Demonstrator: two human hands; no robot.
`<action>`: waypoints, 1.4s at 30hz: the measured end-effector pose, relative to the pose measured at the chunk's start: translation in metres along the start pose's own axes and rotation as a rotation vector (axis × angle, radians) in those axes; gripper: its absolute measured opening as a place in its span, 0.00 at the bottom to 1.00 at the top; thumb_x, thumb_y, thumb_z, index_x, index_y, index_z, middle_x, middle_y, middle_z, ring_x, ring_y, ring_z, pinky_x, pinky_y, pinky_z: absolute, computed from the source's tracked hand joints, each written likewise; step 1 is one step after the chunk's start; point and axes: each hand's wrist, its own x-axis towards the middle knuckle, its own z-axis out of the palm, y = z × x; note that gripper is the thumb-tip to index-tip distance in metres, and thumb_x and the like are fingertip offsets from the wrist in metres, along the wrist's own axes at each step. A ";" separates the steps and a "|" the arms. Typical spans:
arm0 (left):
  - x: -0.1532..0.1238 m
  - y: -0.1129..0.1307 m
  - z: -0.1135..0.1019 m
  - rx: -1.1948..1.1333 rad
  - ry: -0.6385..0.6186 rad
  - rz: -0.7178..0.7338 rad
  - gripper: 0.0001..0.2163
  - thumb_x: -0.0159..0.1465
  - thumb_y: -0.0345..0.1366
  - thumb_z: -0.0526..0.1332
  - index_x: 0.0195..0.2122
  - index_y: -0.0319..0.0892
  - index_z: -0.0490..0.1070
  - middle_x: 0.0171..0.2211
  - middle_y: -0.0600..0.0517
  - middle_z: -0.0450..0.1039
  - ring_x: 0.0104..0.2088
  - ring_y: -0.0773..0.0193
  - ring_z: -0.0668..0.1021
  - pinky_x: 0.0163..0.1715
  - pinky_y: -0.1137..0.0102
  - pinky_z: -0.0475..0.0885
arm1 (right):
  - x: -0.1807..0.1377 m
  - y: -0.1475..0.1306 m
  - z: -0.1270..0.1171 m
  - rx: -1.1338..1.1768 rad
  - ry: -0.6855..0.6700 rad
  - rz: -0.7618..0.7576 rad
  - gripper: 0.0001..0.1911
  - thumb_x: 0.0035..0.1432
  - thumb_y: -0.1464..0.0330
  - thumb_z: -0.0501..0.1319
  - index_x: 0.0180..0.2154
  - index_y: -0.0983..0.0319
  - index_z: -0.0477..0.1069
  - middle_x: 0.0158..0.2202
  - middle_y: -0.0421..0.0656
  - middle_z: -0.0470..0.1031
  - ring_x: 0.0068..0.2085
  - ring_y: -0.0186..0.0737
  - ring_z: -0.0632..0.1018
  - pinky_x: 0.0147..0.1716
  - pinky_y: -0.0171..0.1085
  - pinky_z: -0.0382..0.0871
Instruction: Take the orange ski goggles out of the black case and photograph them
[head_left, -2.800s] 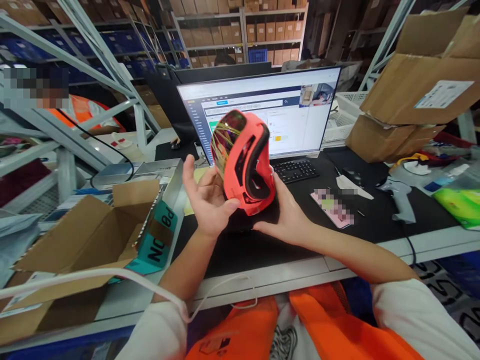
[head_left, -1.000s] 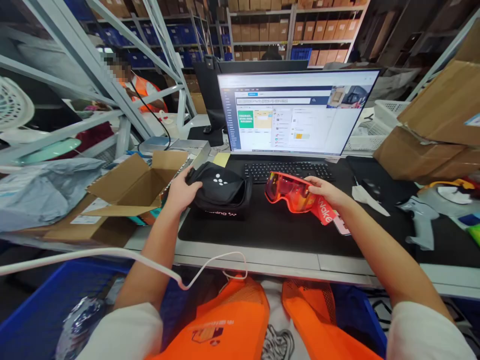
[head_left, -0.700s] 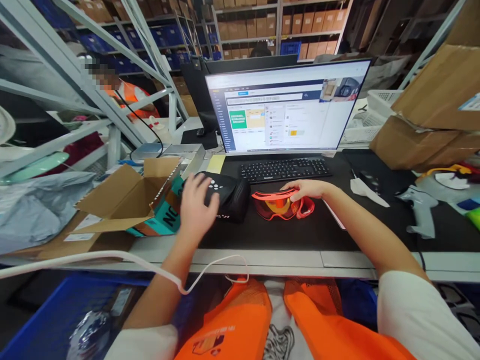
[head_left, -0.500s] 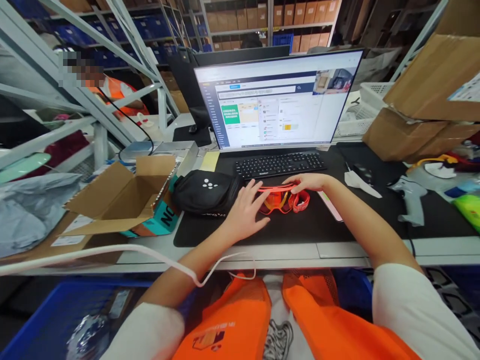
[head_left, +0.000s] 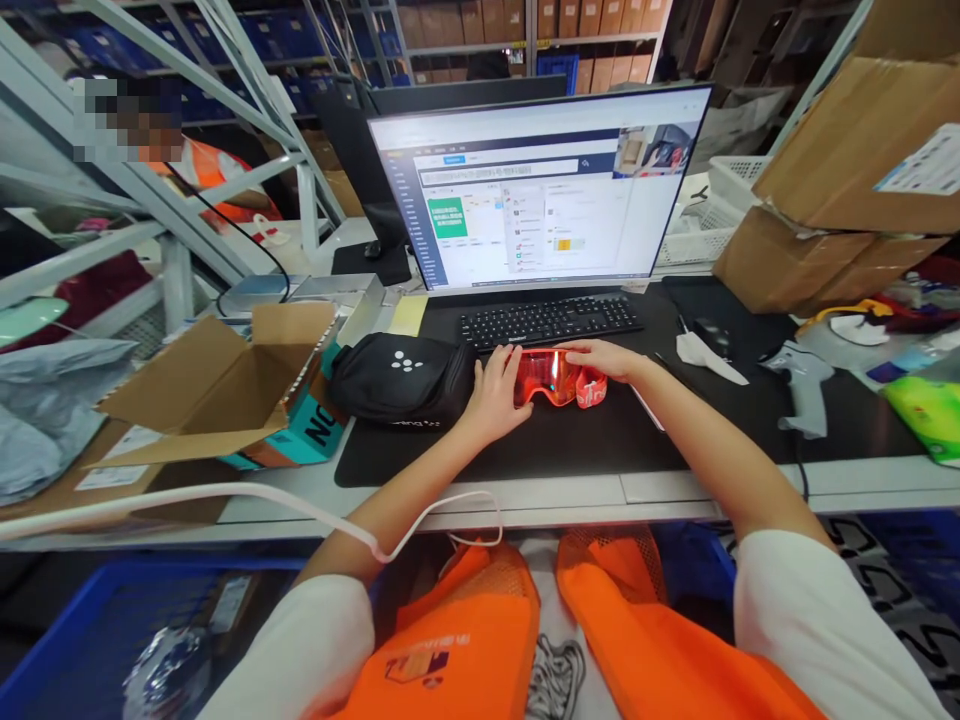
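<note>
Red goggles [head_left: 553,377] with an orange mirrored lens lie on the black desk mat [head_left: 600,440] just in front of the keyboard [head_left: 549,319]. My left hand [head_left: 497,394] grips their left end, fingers curled around the frame. My right hand [head_left: 604,357] rests on their top right edge with fingers closed on the frame and strap. A black soft pouch [head_left: 401,380] with white dots sits directly left of my left hand.
An open cardboard box [head_left: 225,385] and a teal carton [head_left: 315,430] stand left of the pouch. A monitor [head_left: 536,200] rises behind the keyboard. Stacked cartons [head_left: 847,180] fill the right; a grey scanner gun [head_left: 806,385] lies there. A person in an orange vest [head_left: 217,175] is behind the left rack.
The goggles came down from in front of my face onto the mat. My left hand let go of the black pouch and moved right onto the goggles' left end.
</note>
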 end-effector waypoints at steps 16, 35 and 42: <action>-0.012 -0.012 0.016 -0.042 0.084 0.099 0.50 0.59 0.38 0.76 0.76 0.42 0.48 0.70 0.31 0.59 0.74 0.33 0.61 0.72 0.34 0.54 | -0.116 0.030 -0.056 -0.668 0.605 -0.062 0.29 0.64 0.47 0.62 0.56 0.59 0.80 0.57 0.54 0.81 0.57 0.60 0.81 0.61 0.61 0.73; -0.018 -0.012 0.019 -0.020 0.076 0.129 0.54 0.59 0.39 0.77 0.78 0.42 0.42 0.73 0.28 0.55 0.76 0.33 0.57 0.72 0.31 0.49 | -0.176 0.105 0.001 -1.015 0.910 0.227 0.62 0.57 0.41 0.64 0.76 0.76 0.49 0.71 0.71 0.63 0.69 0.74 0.68 0.66 0.63 0.65; -0.015 -0.011 0.018 -0.014 0.062 0.117 0.52 0.64 0.39 0.72 0.80 0.45 0.36 0.78 0.31 0.46 0.78 0.36 0.51 0.73 0.31 0.47 | -0.174 0.114 0.009 -1.031 0.963 0.236 0.61 0.58 0.41 0.63 0.75 0.78 0.49 0.69 0.72 0.65 0.68 0.75 0.69 0.66 0.65 0.64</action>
